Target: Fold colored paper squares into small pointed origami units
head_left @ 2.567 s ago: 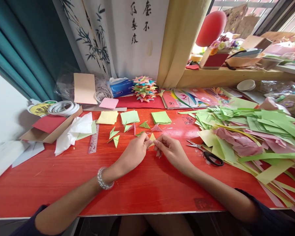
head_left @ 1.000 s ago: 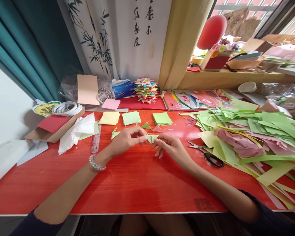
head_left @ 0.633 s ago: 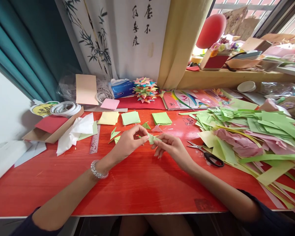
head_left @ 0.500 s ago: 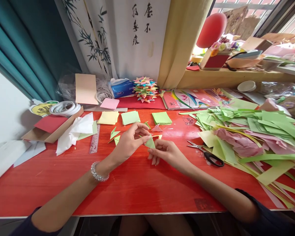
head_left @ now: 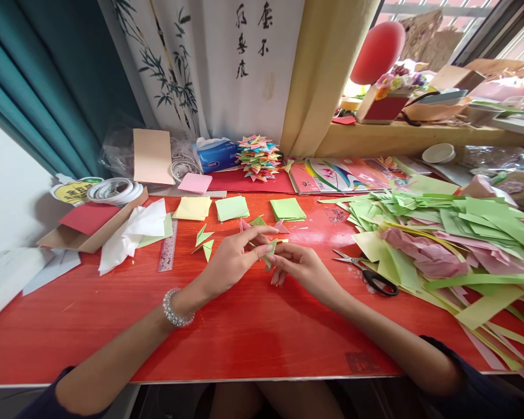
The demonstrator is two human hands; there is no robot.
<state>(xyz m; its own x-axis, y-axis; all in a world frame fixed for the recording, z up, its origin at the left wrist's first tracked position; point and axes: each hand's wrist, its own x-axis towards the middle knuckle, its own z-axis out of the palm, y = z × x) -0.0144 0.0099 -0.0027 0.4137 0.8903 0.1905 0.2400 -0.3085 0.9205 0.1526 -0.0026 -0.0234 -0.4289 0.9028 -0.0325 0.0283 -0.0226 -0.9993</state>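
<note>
Between my two hands is a small folded piece of light green paper [head_left: 271, 249], held above the red table [head_left: 227, 337]. My left hand [head_left: 238, 256] pinches it from the left with thumb and fingers. From the right, my right hand [head_left: 301, 265] grips its other edge, and the fingers hide much of it. Just behind the hands lie small folded pieces: a green one [head_left: 258, 220] and a pink one [head_left: 282, 227]. Left of my left hand sit more folded green pieces [head_left: 203, 235]. Square stacks of yellow [head_left: 192, 208], pale green [head_left: 232, 208] and bright green paper [head_left: 287, 210] lie behind.
Scissors [head_left: 378, 281] lie right of my right hand, beside a large heap of paper strips [head_left: 454, 233]. A clear ruler [head_left: 168, 247], white tissue [head_left: 133, 235] and cardboard box [head_left: 91, 233] are at left. A spiky multicoloured paper model [head_left: 258, 158] stands at the back.
Both hands have shifted slightly to the right with the green paper. It is turned and more covered by the fingers; the folded pieces behind the left hand show more.
</note>
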